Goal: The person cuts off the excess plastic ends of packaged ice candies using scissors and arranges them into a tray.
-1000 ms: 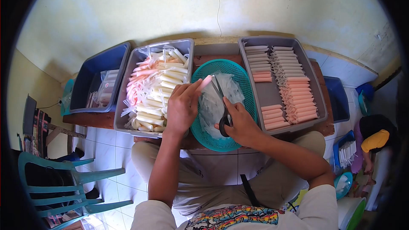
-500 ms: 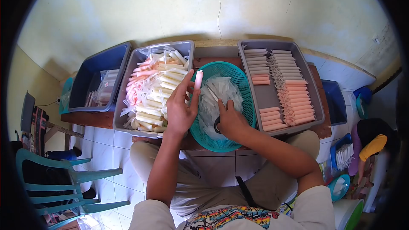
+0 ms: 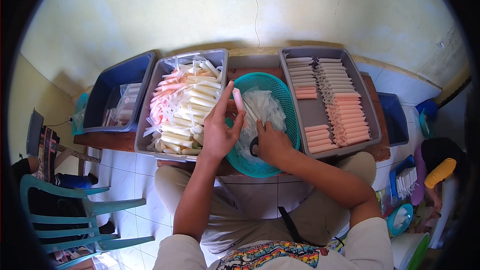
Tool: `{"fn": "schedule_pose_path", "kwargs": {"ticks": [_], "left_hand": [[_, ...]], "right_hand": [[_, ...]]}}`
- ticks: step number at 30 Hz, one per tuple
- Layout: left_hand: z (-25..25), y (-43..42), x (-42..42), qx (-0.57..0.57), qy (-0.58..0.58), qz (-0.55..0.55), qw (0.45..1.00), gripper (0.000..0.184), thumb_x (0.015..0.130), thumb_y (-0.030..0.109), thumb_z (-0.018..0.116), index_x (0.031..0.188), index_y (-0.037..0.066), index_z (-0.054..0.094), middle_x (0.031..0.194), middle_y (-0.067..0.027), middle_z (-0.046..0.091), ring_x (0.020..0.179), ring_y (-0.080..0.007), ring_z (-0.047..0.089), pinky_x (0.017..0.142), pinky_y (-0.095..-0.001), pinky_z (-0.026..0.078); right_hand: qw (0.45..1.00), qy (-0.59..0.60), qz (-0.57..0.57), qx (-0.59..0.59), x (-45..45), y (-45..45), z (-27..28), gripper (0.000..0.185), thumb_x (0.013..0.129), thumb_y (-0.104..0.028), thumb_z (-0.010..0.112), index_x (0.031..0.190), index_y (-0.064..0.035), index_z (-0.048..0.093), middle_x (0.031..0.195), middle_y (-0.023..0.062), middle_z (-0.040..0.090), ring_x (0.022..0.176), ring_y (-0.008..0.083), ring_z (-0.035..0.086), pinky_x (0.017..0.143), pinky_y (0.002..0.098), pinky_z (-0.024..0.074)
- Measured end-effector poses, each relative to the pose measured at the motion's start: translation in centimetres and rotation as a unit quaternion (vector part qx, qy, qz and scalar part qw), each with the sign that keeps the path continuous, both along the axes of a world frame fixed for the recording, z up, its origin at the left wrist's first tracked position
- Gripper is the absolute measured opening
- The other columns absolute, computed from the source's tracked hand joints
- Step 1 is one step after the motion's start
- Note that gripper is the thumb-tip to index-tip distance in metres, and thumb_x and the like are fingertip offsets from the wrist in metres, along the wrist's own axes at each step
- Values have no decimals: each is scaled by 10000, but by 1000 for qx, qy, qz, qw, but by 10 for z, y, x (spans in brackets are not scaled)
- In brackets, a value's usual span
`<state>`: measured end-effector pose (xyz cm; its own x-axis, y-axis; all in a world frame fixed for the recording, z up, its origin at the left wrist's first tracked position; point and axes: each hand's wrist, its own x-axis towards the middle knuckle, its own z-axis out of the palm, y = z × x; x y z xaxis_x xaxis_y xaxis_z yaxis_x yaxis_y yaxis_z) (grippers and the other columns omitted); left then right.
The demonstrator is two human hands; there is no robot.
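Note:
My left hand point(image 3: 220, 129) pinches a pink tube-shaped ice pop point(image 3: 238, 100) in clear plastic, held nearly upright over the left side of the green basket point(image 3: 256, 169). My right hand point(image 3: 273, 143) is closed on a pair of scissors point(image 3: 255, 145), its black handle showing below my fingers and the blades mostly hidden. Beneath both hands, a heap of clear plastic scraps point(image 3: 270, 104) lies in the basket. To the left, a grey tray point(image 3: 142, 142) is piled with loose white and pink tubes point(image 3: 172, 120). On the right, another grey tray point(image 3: 314, 111) carries tubes in neat rows.
A dark blue bin point(image 3: 107, 87) with packed bags stands at the far left, another blue bin point(image 3: 392, 120) at the right. A green plastic chair point(image 3: 90, 209) is at lower left. Another person point(image 3: 440, 170) bends beside tubs at the right. The wall is close behind the trays.
My left hand has shifted slightly right and down, with the ice pop now tilted the other way. My right hand stays over the basket with the scissors, almost unmoved.

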<state>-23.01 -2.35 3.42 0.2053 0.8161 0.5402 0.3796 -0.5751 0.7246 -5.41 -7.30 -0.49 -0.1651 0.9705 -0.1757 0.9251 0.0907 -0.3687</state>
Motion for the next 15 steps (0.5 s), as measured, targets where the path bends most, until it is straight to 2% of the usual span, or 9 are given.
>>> {"fn": "schedule_pose_path", "kwargs": {"ticks": [3, 6, 8, 9, 11, 12, 14, 15], "left_hand": [[1, -3, 1, -9, 0, -18, 1000, 813, 921, -36, 790, 1648, 69, 443, 1060, -135, 782, 899, -204, 790, 834, -359, 625], [2, -4, 5, -17, -3, -35, 999, 811, 918, -55, 791, 1642, 65, 446, 1072, -132, 771, 917, -203, 791, 861, -356, 628], [0, -6, 9, -56, -46, -56, 996, 796, 929, -85, 774, 1634, 68, 439, 1101, -132, 751, 968, -200, 784, 897, -348, 626], [1, -6, 13, -56, -43, -59, 996, 796, 929, -85, 774, 1634, 68, 439, 1101, -132, 751, 968, -200, 784, 897, -348, 626], [1, -9, 24, -108, -107, -82, 985, 758, 954, -96, 754, 1616, 72, 425, 1133, -137, 730, 1033, -200, 768, 922, -341, 622], [1, -10, 30, -108, -104, -86, 985, 758, 954, -96, 754, 1616, 72, 425, 1133, -137, 730, 1033, -200, 768, 922, -341, 622], [4, -13, 45, -128, -161, -114, 972, 720, 954, -82, 765, 1575, 73, 436, 1135, -159, 751, 985, -213, 787, 890, -338, 640], [8, -16, 52, -139, -168, -117, 969, 683, 961, -83, 760, 1546, 73, 444, 1133, -166, 758, 1012, -215, 786, 905, -336, 637]], "right_hand": [[999, 24, 14, -22, 8, -6, 17, 825, 892, -223, 805, 1566, 59, 421, 1297, 270, 597, 1035, 469, 740, 891, 521, 618], [995, 70, 54, 38, 26, -8, 24, 770, 903, -250, 823, 1524, 44, 477, 1269, 280, 628, 1077, 457, 730, 902, 506, 612], [973, 166, 83, 139, 38, -6, 32, 650, 918, -237, 821, 1466, 16, 581, 1171, 241, 700, 1028, 382, 756, 865, 484, 614], [972, 168, 81, 140, 41, -6, 44, 650, 918, -237, 821, 1466, 16, 581, 1171, 241, 700, 1028, 382, 756, 865, 484, 614], [951, 302, 9, 71, 49, -8, 69, 521, 929, -230, 816, 1369, 6, 665, 1107, 215, 756, 955, 328, 783, 837, 446, 615], [950, 303, 6, 72, 53, -7, 70, 521, 929, -230, 816, 1369, 6, 665, 1107, 215, 756, 955, 328, 783, 837, 446, 615], [929, 323, 18, 179, 61, -7, 72, 360, 977, -259, 776, 1252, -31, 730, 1011, 178, 779, 863, 312, 787, 795, 441, 605], [928, 324, 13, 182, 67, -8, 75, 360, 977, -259, 776, 1252, -31, 730, 1011, 178, 779, 863, 312, 787, 795, 441, 605]]}}
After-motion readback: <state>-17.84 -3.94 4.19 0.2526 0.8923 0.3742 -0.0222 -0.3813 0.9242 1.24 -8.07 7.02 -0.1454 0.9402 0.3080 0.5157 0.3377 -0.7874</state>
